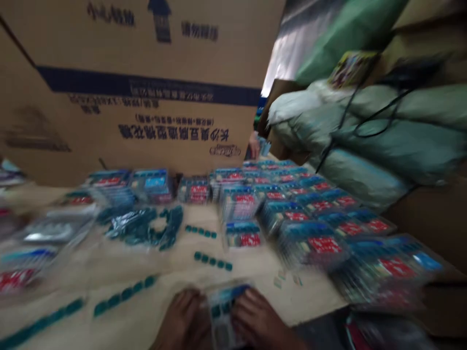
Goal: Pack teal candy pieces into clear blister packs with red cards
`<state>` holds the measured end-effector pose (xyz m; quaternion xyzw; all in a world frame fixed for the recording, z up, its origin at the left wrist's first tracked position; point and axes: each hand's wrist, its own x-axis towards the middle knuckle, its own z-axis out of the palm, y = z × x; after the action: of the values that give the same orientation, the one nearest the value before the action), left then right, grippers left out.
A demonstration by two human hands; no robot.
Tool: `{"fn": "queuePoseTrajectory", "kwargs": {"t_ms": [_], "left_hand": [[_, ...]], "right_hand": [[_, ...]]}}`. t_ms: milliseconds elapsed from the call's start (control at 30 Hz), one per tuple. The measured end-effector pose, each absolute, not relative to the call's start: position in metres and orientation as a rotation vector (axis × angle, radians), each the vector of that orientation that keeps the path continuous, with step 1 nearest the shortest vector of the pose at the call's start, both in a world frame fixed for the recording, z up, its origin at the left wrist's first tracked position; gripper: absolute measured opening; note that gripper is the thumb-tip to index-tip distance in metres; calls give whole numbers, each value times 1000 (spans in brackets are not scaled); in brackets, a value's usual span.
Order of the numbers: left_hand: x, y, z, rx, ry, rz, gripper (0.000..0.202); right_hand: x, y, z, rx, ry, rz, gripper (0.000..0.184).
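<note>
Head view: what do we hold?

Our left hand [184,318] and right hand [255,318] close their fingers [243,311] around a plastic-wrapped pack [222,311].

What's near our fingers?

Teal strips [124,294] just left; stacked packs [310,243] ahead.

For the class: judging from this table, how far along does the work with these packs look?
Done, it seems: many packs with red labels lie in rows on the right of the table. In hand: the left hand and right hand hold one pack between them. Left, apparently: loose teal strips and a bag of teal pieces on the table's left side.
</note>
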<state>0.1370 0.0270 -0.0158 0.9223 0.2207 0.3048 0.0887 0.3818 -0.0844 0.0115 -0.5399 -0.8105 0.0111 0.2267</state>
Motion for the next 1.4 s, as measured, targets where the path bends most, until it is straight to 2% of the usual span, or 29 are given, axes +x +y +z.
{"fn": "queuePoseTrajectory", "kwargs": {"t_ms": [100,200,367,533,800,1000,1200,1400], "left_hand": [[137,22,-5,2750,791,811,32],[141,22,9,2762,921,666,38],[121,22,19,2766,1147,622,34],[63,26,14,2607,1764,576,45],[59,-1,0,2773,1536,572,40],[62,-28,6,2735,1483,660,46],[32,-30,9,2266,1854,1088,35],[5,-6,11,2283,1808,976,29]], "right_hand": [[390,-96,32,-1553,-2242,133,17],[388,-74,45,-1601,-2150,131,20],[359,-26,48,-1681,-2189,176,12],[341,-15,44,-1792,-2264,176,33],[331,-18,37,-1801,-2218,80,37],[338,-24,30,-1704,-2217,-7,38],[341,-26,21,-1663,-2225,-37,39],[333,-22,22,-1834,-2291,-81,34]]}}
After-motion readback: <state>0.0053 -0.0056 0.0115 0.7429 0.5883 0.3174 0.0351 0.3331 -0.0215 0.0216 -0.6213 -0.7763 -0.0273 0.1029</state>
